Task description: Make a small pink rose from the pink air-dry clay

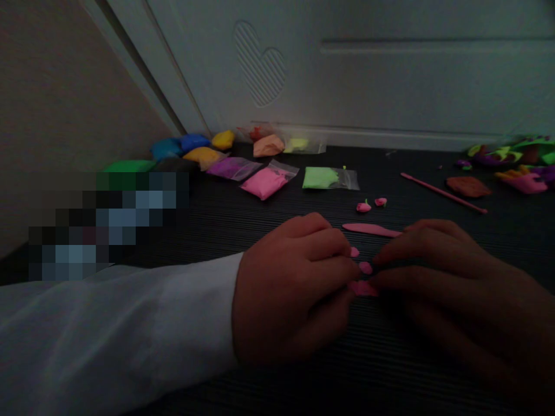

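Note:
Over the dark table my left hand [299, 283], in a white sleeve, has its fingers curled and closed on the left end of a flat pink clay piece [363, 288]. My right hand [459, 289] comes in from the right, its fingertips closed at the other end of that piece; its thumb is mostly in shadow. Two small pink clay bits, one a round disc [366, 267] and one a smaller scrap [354, 252], lie just beyond, between the fingers. A pink modelling knife [370, 229] rests behind them, its right end hidden by my right hand.
Two little pink clay rosebuds [363, 207] lie farther back. Bags of coloured clay, including pink [265, 182] and light green [321, 178], line the back left. A thin pink stick tool [442, 192], a brown clay lump [468, 186] and colourful clay shapes [524, 179] lie right.

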A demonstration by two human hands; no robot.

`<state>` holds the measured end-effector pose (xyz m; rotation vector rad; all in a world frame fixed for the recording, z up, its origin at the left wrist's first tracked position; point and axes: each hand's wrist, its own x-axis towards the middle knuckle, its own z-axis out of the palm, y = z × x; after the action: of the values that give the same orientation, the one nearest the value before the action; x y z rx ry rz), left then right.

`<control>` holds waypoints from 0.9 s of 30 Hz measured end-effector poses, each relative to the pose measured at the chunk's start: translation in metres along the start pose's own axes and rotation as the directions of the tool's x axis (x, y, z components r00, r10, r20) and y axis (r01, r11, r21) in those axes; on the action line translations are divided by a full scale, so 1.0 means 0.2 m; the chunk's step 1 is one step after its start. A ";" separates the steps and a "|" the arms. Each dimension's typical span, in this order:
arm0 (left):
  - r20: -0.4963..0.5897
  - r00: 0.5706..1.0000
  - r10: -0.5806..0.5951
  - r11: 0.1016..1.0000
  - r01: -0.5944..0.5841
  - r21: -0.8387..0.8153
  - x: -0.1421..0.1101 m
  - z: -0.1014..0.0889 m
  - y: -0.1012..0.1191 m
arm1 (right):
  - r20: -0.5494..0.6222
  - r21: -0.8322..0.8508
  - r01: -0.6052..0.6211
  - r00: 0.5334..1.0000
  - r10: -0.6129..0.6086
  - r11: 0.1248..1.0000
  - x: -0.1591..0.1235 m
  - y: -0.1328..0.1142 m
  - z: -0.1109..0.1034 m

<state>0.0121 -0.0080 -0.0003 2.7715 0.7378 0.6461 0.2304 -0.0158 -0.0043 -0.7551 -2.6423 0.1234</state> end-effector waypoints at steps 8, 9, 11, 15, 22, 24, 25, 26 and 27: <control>0.069 0.997 0.020 0.998 -0.025 0.061 0.00 0.00 0.00 | 0.017 -0.010 -0.002 1.000 0.002 1.000 -0.01 0.00 0.00; 0.069 0.997 0.021 0.998 -0.026 0.062 0.00 0.00 0.00 | 0.019 -0.014 0.000 1.000 0.000 1.000 0.00 0.00 0.00; 0.062 0.998 0.020 0.998 -0.024 0.059 -0.01 0.01 0.00 | 0.022 -0.016 -0.006 1.000 0.007 1.000 0.00 0.00 0.00; 0.055 0.998 0.018 0.999 -0.020 0.037 0.00 0.01 0.00 | -0.003 0.005 -0.055 0.998 0.055 0.998 0.01 -0.02 0.01; 0.065 0.998 0.009 1.000 -0.011 0.027 0.00 0.00 0.00 | 0.005 -0.001 -0.013 1.000 0.013 1.000 0.00 -0.01 0.00; 0.071 0.997 0.005 0.999 -0.008 0.031 0.00 0.00 0.00 | 0.007 0.007 -0.027 1.000 0.027 1.000 0.00 -0.01 0.00; 0.073 0.997 0.007 0.999 -0.009 0.031 0.00 0.00 0.00 | 0.005 0.016 -0.038 0.999 0.038 0.999 0.00 -0.01 0.00; 0.074 0.997 0.008 1.000 -0.010 0.030 0.00 0.00 0.00 | -0.001 0.024 -0.050 0.999 0.050 0.998 0.00 -0.02 0.00; 0.075 0.997 0.010 1.000 -0.012 0.027 0.00 0.00 0.00 | -0.017 0.030 -0.064 0.998 0.064 0.998 0.00 -0.02 0.00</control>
<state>0.0124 -0.0085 -0.0005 2.8093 0.7220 0.5346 0.2275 -0.0190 -0.0041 -0.8274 -2.5944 0.1722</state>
